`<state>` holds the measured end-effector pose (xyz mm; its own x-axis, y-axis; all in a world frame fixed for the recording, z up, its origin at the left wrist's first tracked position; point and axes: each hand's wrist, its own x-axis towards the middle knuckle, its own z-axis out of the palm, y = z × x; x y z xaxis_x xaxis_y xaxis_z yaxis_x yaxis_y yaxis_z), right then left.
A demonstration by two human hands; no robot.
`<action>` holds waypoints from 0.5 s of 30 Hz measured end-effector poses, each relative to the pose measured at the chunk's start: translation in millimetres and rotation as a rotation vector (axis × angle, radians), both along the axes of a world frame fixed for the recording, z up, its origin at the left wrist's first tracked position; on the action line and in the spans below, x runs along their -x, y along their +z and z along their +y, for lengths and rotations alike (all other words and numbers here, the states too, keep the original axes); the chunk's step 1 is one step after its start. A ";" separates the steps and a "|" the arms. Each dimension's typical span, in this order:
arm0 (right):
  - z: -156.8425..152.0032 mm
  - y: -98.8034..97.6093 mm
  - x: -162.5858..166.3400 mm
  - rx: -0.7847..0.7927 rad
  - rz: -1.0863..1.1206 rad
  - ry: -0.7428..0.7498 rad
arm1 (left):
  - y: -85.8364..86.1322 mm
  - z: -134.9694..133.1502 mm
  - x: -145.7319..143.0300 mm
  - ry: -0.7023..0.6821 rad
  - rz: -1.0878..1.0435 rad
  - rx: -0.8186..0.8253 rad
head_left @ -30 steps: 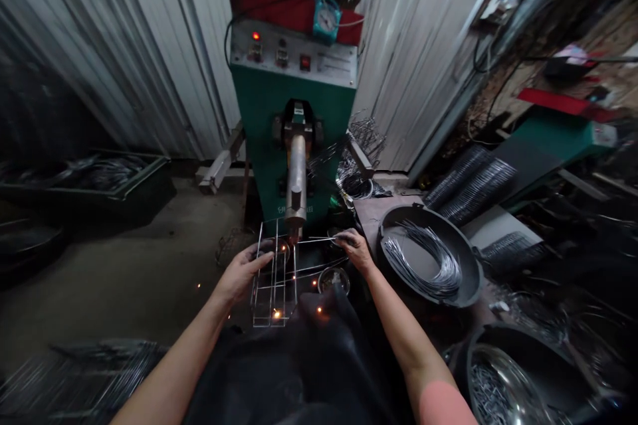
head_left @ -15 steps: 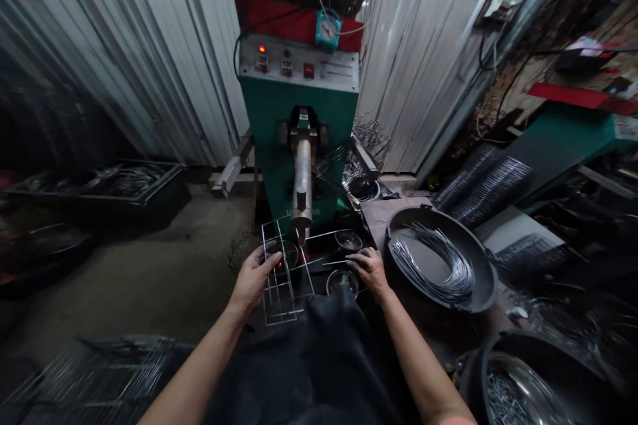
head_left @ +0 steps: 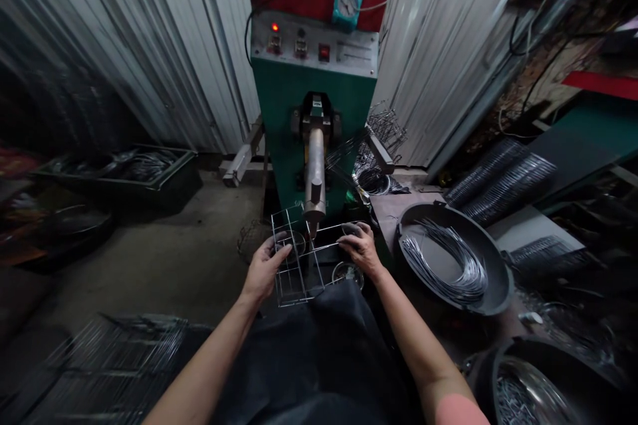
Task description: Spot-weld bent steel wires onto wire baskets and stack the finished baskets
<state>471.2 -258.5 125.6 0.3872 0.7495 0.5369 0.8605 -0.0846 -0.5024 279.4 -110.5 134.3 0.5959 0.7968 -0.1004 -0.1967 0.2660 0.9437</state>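
Observation:
My left hand [head_left: 267,267] is closed on the side of a wire frame [head_left: 303,297], thumb and fingers pinching its thin rods. The frame sits under the welding tip [head_left: 313,226] of a green spot-welding machine [head_left: 279,113]. Between the fingers of my right hand [head_left: 363,251] is a thin metal rod [head_left: 326,246], its far end reaching the frame close to the tip. Whether rod and frame touch cannot be made out. A round dish [head_left: 347,273] with small bits lies just below my right hand.
At right, a dark pan [head_left: 504,289] holds a bundle of curved wires [head_left: 471,279]. Nearer stands another pan [head_left: 481,378] with a metal bowl of short pieces. Stacked wire racks [head_left: 114,358] lie at lower left; a green bin [head_left: 174,172] stands behind on the floor.
My right hand has brought the thin rod up and left to the frame beside the welding tip. My left hand still grips the frame. The whole view has shifted slightly.

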 end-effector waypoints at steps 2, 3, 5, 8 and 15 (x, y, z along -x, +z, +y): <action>1.5 0.3 -1.3 -0.003 -0.007 0.000 | -0.9 0.5 -0.5 0.004 -0.022 -0.012; 2.4 0.6 -2.2 -0.011 -0.009 0.001 | -1.3 0.8 -0.9 0.006 -0.030 -0.014; 4.7 1.6 -4.2 -0.024 -0.011 0.005 | -1.9 1.5 -1.8 0.004 -0.039 -0.007; 7.9 3.9 -7.7 -0.006 -0.002 0.022 | -2.0 2.2 -3.1 -0.001 -0.041 -0.003; 10.7 8.1 -11.0 0.038 0.011 0.057 | -0.7 4.0 -5.7 -0.005 -0.055 0.025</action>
<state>482.2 -247.7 133.6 0.3495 0.7903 0.5034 0.8587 -0.0553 -0.5094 285.0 -106.5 133.6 0.6051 0.7914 -0.0873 -0.2469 0.2907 0.9244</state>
